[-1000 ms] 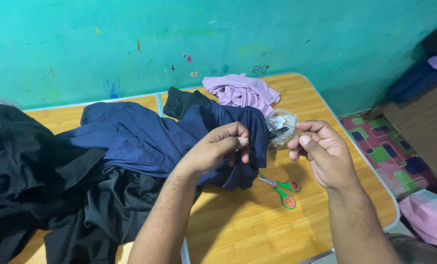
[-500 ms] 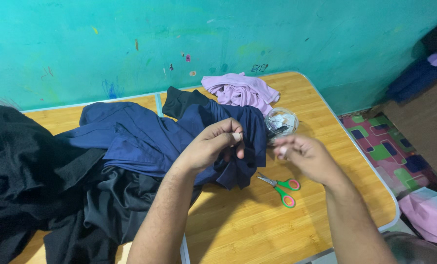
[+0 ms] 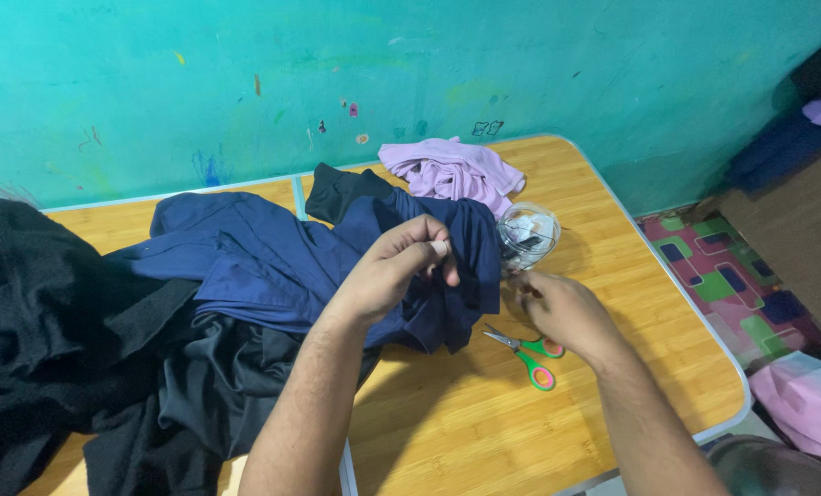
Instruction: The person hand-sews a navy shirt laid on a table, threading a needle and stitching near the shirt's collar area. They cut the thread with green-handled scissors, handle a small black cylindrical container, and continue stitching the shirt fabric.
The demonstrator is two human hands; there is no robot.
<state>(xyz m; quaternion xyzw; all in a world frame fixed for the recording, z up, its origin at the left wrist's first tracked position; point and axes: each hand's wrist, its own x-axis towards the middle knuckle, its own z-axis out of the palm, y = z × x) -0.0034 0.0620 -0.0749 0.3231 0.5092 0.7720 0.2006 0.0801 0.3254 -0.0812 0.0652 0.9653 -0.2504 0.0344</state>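
Note:
My left hand (image 3: 397, 271) pinches a bunched fold of a navy blue garment (image 3: 264, 266) and lifts it a little off the wooden table (image 3: 484, 432). My right hand (image 3: 562, 312) is low over the table just right of that fold, fingertips pinched together; I cannot see whether anything small is between them. A small clear jar (image 3: 528, 234) with dark bits inside stands just beyond the right hand. Scissors with green and pink handles (image 3: 532, 355) lie on the table under the right hand.
A lilac garment (image 3: 452, 170) lies at the table's far edge. Black cloth (image 3: 52, 321) is heaped over the left side. The teal wall (image 3: 429, 64) is behind, the table's right edge (image 3: 704, 331) drops to a patterned floor mat (image 3: 732, 285), and a pink bundle (image 3: 810, 400) lies below.
My right hand has come down from beside the jar, at the fold's height, to low over the table near the scissors. My left hand keeps its grip on the navy fold.

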